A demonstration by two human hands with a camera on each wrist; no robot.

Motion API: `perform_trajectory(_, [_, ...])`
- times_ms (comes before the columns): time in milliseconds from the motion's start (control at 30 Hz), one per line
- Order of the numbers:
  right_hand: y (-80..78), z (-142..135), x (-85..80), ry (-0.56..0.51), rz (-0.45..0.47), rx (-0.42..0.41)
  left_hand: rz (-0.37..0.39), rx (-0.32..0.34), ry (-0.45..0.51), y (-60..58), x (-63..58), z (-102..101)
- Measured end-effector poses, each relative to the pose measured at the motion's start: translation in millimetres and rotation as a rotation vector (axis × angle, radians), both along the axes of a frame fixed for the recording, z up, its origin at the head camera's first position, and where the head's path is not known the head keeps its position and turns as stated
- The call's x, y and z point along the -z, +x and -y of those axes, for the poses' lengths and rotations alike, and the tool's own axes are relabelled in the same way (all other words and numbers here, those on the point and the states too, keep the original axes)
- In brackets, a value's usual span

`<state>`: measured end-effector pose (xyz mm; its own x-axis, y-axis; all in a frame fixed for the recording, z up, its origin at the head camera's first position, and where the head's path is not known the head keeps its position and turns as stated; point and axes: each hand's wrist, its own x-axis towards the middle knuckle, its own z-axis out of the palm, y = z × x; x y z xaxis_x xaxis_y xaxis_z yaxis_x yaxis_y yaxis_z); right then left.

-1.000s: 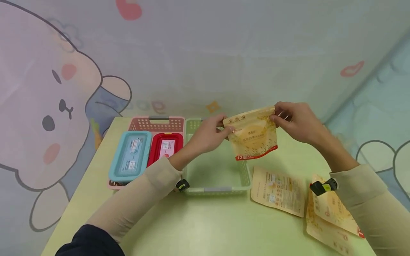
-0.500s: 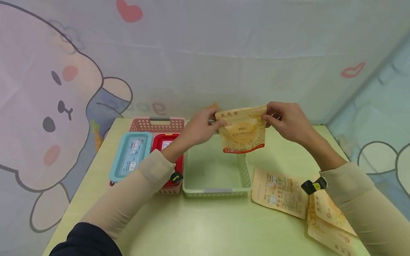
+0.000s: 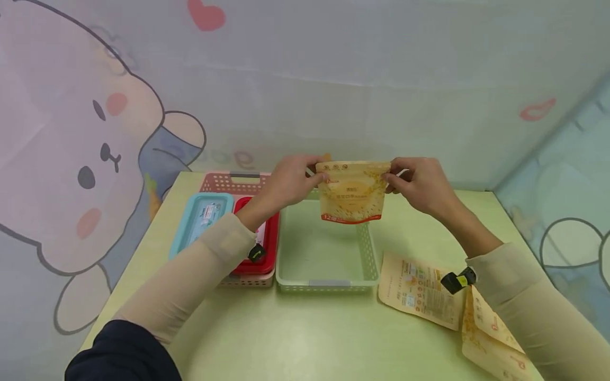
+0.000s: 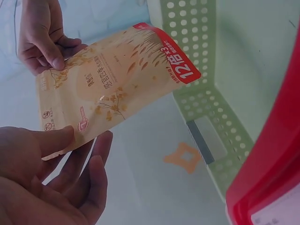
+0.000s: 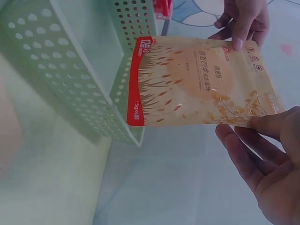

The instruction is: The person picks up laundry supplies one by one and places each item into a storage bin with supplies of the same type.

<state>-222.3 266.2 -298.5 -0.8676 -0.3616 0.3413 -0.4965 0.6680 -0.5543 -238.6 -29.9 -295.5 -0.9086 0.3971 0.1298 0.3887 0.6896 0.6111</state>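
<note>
A yellow pouch with a red band along its bottom edge hangs upright above the back of the green basket. My left hand pinches its upper left corner between thumb and fingers. At the upper right corner, my right hand pinches it the same way. In the left wrist view the printed front of the pouch shows between both hands. The right wrist view also has the pouch, its red end near the basket's perforated wall.
Left of the green basket stands a pink basket holding a light blue lidded box and a red lidded box. Several similar pouches lie at the right: one flat pouch beside the basket, others overlapping near my right sleeve.
Both hands have carried the pouch leftward, over the green basket. It was tilted a second ago and now hangs nearly level.
</note>
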Motion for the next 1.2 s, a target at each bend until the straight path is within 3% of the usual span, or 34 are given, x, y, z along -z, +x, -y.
perform_trajectory(200, [-0.4,1,9.0,-0.046,0.030,0.037,-0.062,0.005,-0.076,-5.1,-2.8,-3])
perform_trajectory(467, [-4.8,6,20.8,-0.074,0.044,0.052,-0.104,0.000,-0.092,-12.3,-2.1,-4])
perform_trajectory(1200, [-33.0,20,60.9,-0.157,0.099,0.091,-0.073,-0.090,-0.103,-38.8,31.1,-3])
